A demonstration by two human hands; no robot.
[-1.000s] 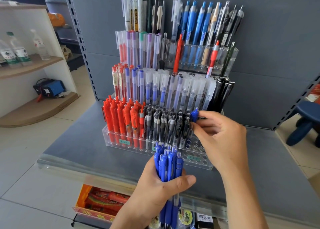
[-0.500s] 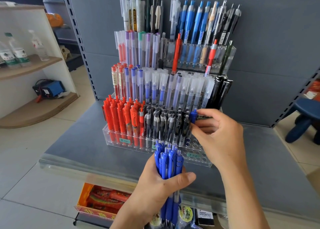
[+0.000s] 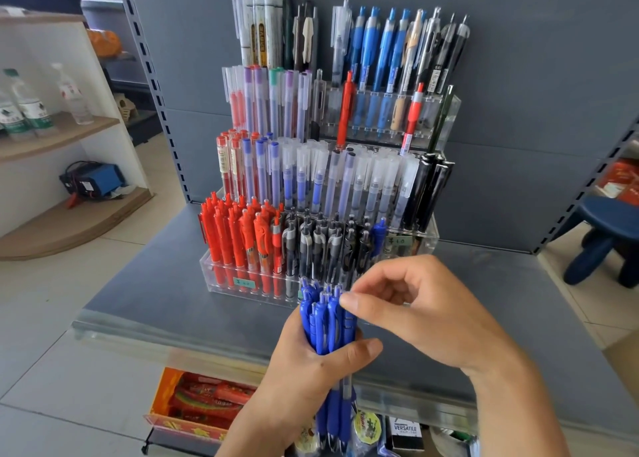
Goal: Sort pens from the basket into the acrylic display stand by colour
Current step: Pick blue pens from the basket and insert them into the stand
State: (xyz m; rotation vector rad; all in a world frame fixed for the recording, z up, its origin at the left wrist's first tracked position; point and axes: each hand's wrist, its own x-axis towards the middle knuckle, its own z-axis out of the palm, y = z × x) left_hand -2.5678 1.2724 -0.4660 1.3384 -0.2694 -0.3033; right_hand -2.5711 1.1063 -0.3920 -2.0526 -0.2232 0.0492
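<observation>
**One blue pen in, the next being drawn**

On the grey shelf in front of the person, the acrylic display stand (image 3: 411, 245) is standing in tiers, and its front row is now holding red pens (image 3: 238, 239) at the left, black pens (image 3: 325, 245) in the middle, and a single blue pen (image 3: 378, 235) just beside the last black one. A second ago the right hand (image 3: 425, 311) was up at that row, pinching that same blue pen into its hole; it is now letting the pen stand alone and is coming back down to the bundle of blue pens (image 3: 326, 322). That means one more pen is sorted, and the blue section is only beginning.

The left hand (image 3: 311, 370) is keeping its grip clamped around the bundle, fingers and thumb curled round the barrels, holding them upright below the front edge of the stand. The right hand's grip is partly apart: its fingers are loosely bent, the thumb tip is touching the top of the bundle, and I cannot tell that it is yet pinching any pen.

I would judge the next pen is about to be picked off the top and set in a free hole to the right of the placed one. The basket is not in view, and plenty of blue pens are waiting
</observation>
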